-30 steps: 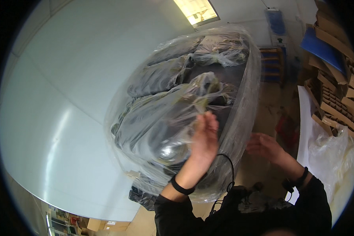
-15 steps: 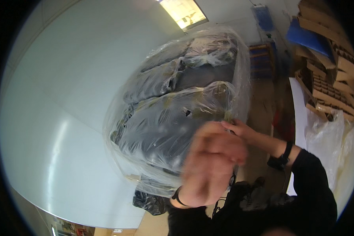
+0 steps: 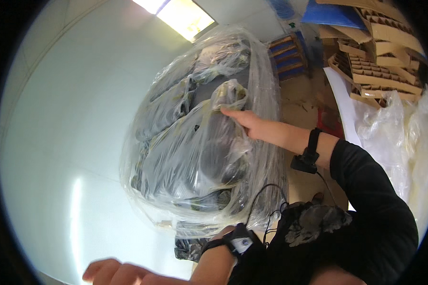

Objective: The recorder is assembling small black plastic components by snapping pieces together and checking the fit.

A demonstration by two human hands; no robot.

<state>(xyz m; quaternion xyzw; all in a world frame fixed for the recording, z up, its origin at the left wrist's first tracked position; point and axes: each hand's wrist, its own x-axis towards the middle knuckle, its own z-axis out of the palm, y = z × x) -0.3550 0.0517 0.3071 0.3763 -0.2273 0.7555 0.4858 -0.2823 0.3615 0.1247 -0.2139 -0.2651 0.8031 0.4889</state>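
A large load of dark grey pieces wrapped in clear plastic film [image 3: 171,156] lies in front of me. I cannot make out the pieces' kind. My right hand [image 3: 245,121] reaches across its right side, closed on a clear plastic bag [image 3: 230,97] around one dark bundle. The thumb shows on top, and the other fingers are partly hidden by the plastic. At the lower left, away from the load, my left hand [image 3: 121,273] has its fingers curled. The picture's edge cuts it off, and its palm is hidden.
Brown cardboard dividers [image 3: 380,71] and a blue sheet [image 3: 335,14] are piled at the far right. Loose clear plastic [image 3: 390,128] lies below them on a white surface. A blue-and-brown rack [image 3: 287,57] stands beyond the load, and a pale wall [image 3: 57,142] fills the left.
My left hand has swung from over the load's near right corner to the lower left. My right hand has reached farther in over the wrapped load, and the plastic there has shifted.
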